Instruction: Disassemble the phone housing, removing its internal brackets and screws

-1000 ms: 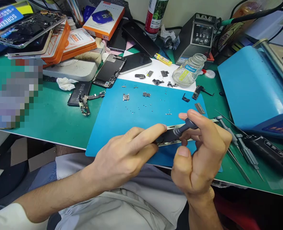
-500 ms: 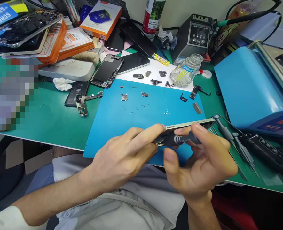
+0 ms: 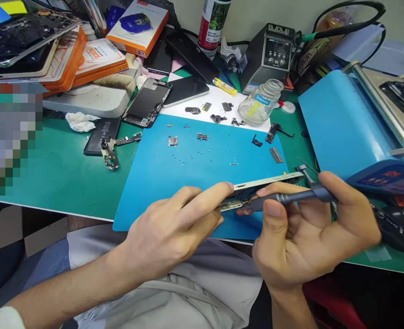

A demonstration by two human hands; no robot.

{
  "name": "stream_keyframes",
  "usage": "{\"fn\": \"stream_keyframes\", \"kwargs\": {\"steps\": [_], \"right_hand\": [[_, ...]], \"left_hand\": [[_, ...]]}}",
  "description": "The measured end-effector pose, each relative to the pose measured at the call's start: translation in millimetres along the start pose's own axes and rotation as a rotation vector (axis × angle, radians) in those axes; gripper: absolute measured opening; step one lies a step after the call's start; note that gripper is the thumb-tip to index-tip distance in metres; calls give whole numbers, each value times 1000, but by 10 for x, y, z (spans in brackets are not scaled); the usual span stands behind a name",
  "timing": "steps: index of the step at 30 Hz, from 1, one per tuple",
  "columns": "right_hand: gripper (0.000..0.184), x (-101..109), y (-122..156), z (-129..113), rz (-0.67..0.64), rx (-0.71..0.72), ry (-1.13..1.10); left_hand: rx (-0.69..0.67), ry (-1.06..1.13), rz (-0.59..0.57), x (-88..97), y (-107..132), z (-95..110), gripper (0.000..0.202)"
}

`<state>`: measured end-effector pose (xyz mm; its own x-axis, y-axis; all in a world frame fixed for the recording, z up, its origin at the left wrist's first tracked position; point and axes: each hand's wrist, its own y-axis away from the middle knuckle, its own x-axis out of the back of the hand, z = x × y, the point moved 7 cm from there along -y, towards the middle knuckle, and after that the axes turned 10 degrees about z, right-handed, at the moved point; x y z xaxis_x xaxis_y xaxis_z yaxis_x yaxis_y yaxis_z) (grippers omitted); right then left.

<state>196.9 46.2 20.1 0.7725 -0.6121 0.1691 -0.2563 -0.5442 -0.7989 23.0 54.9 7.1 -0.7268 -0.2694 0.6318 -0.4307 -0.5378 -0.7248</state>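
My left hand (image 3: 174,224) grips one end of an opened phone frame (image 3: 266,181), held tilted on edge above the blue mat (image 3: 143,183). In my right hand (image 3: 311,228) is a dark grey precision screwdriver (image 3: 291,197); its front end points left at the inside of the frame. Its tip is hidden by fingers and frame. The right thumb and fingers close round the shaft, and the index finger lies at its back end. Small screws (image 3: 199,151), a metal bracket (image 3: 173,140) and another small part (image 3: 202,136) lie on the mat beyond the frame.
A glass jar (image 3: 260,103) stands behind the mat near a removed screen (image 3: 147,101). To the left are a phone battery (image 3: 102,136) and a flex cable (image 3: 111,153). A blue machine (image 3: 352,123) fills the right, and stacked boxes (image 3: 102,59) stand back left.
My right hand has moved right and turned, showing more of the screwdriver's length, with its back end now near the index finger. My left hand still holds the frame. The view shifted slightly.
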Motion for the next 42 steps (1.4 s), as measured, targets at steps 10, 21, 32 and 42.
{"fn": "stream_keyframes", "kwargs": {"steps": [10, 21, 32, 42], "right_hand": [[79, -92, 15, -15, -68, 45, 13], [74, -97, 6, 12, -125, 29, 64], [63, -113, -13, -97, -121, 233, 233], [64, 8, 56, 30, -75, 84, 132]], "left_hand": [[10, 29, -44, -37, 33, -28, 5], [10, 27, -49, -35, 60, -32, 9], [13, 46, -13, -3, -20, -14, 7], [36, 94, -34, -25, 25, -29, 7]]}}
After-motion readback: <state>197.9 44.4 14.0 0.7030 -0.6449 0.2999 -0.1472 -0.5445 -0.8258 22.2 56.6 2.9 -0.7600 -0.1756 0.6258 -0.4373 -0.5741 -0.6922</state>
